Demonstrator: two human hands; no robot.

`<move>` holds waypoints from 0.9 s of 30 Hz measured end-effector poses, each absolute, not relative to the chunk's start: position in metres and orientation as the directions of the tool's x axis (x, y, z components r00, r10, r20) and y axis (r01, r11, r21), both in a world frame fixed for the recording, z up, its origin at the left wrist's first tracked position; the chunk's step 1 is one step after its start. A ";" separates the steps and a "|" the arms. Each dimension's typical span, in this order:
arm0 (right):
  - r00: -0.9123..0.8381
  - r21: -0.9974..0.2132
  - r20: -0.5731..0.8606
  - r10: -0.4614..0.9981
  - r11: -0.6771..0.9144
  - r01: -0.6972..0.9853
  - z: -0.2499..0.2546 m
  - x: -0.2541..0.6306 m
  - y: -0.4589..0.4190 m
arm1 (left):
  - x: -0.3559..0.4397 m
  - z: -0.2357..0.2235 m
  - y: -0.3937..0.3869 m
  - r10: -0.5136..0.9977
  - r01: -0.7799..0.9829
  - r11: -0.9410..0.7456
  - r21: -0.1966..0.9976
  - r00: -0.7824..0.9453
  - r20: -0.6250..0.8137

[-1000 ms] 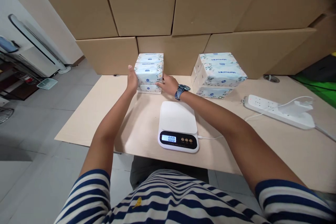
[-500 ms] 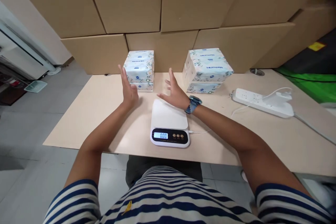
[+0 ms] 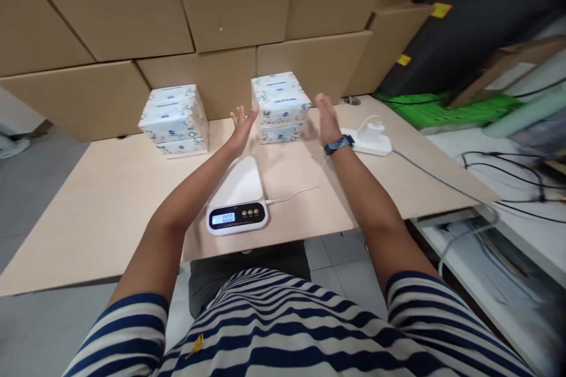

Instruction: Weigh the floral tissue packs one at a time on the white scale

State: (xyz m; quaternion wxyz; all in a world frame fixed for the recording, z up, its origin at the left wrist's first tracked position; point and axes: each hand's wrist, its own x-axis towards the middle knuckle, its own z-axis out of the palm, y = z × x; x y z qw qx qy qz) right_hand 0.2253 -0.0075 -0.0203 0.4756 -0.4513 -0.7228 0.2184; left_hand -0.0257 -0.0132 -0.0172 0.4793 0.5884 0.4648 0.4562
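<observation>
Two stacks of white tissue packs stand at the back of a light wooden table (image 3: 88, 212). My left hand (image 3: 242, 123) is open, fingers spread, just left of the right stack (image 3: 279, 105). My right hand (image 3: 326, 119), with a blue watch on its wrist, is open just to the right of that same stack. Neither hand touches it, as far as I can see. The left stack (image 3: 173, 120) stands alone further left. A white kitchen scale (image 3: 239, 195) reading 0.00 lies on the table under my left forearm.
Large cardboard boxes (image 3: 221, 6) wall off the back of the table. A white power strip (image 3: 367, 139) with a plugged charger lies at the right rear, its cable running off the table edge. A green mat (image 3: 446, 109) and loose black cables lie to the right.
Both hands left the left stack, drew back open over the scale, then moved right to flank the right stack. My head turned right.
</observation>
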 end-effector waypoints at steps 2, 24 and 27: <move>-0.104 -0.850 0.399 0.911 0.410 0.331 -0.011 0.221 -0.024 | -0.013 -0.016 -0.016 0.970 0.132 -0.118 0.984 0.226 0.086; -0.491 -0.812 0.443 0.750 0.568 0.136 -0.004 0.179 -0.149 | -0.146 0.012 -0.196 0.863 0.156 -0.459 0.875 0.311 0.398; -0.584 -0.857 0.244 0.774 0.454 0.244 -0.033 0.189 -0.149 | -0.156 -0.032 -0.214 0.940 0.088 -0.187 0.978 0.305 0.152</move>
